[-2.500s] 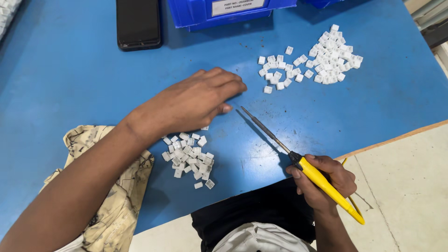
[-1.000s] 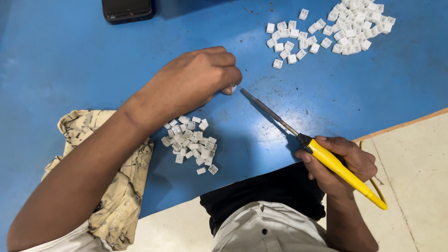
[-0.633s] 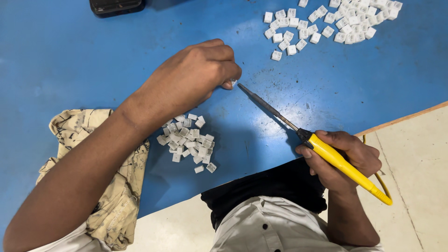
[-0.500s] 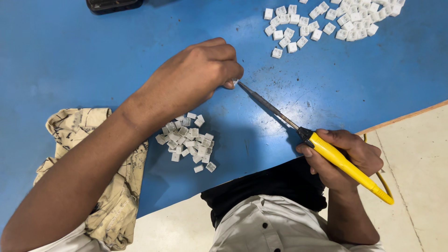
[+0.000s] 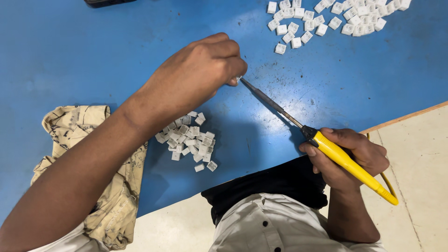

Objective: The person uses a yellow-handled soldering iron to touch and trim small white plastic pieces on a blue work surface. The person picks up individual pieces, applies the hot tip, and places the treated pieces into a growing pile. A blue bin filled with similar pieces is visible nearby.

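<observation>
My left hand [image 5: 196,77] rests on the blue table [image 5: 74,56], fingers curled around a small white plastic piece [image 5: 238,79] that is mostly hidden. My right hand [image 5: 347,156] grips the yellow handle of a soldering iron [image 5: 345,161]; its dark metal tip [image 5: 247,85] touches the white piece at my left fingertips. A small heap of white square pieces [image 5: 189,140] lies beneath my left forearm. A larger heap of the same white pieces [image 5: 326,18] is spread at the top right.
A crumpled beige patterned cloth [image 5: 107,196] lies at the table's near left edge. A dark flat device [image 5: 105,2] sits at the top edge. The table's near edge [image 5: 401,116] runs diagonally at right, above a pale floor.
The soldering iron tip has moved up-left to meet the piece in my left fingers. The view has shifted down, so the far heap and dark device slid toward the top edge.
</observation>
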